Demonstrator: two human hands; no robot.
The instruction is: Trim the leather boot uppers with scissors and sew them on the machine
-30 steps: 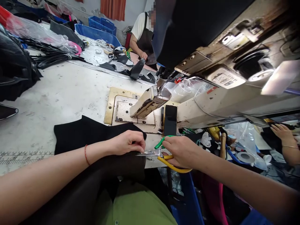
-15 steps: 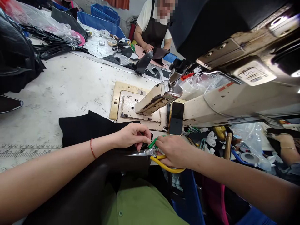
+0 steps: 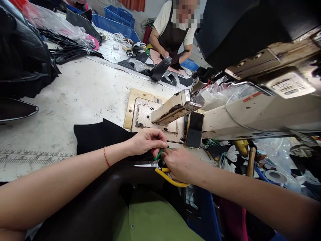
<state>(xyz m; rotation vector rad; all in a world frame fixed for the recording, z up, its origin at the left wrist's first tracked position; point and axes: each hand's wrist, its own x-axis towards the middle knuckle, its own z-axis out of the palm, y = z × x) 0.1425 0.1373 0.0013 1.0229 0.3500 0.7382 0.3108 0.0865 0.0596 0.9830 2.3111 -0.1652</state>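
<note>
My right hand (image 3: 180, 164) is wrapped round a pair of scissors (image 3: 153, 164) with one yellow and one green handle. Their metal blades point left and look closed. My left hand (image 3: 149, 142), with a red string bracelet at the wrist, is pinched right against the fingertips of my right hand, just above the scissors. Whatever lies between those fingertips is too small or hidden to make out. Under and beyond my left forearm a black flat piece of material (image 3: 100, 137) lies on the white table (image 3: 82, 90).
A sewing machine's raised arm (image 3: 173, 108) stands ahead, its head (image 3: 260, 63) overhanging at upper right. Beside it lies a phone (image 3: 195, 130). A wooden handle (image 3: 251, 161) and a tape roll (image 3: 276, 177) sit among clutter at right. Across the table a person handles dark pieces.
My hands have come together, fingertips meeting, and the scissors have tilted slightly in my right hand. The view has shifted a little to the left. The person opposite has moved the dark piece.
</note>
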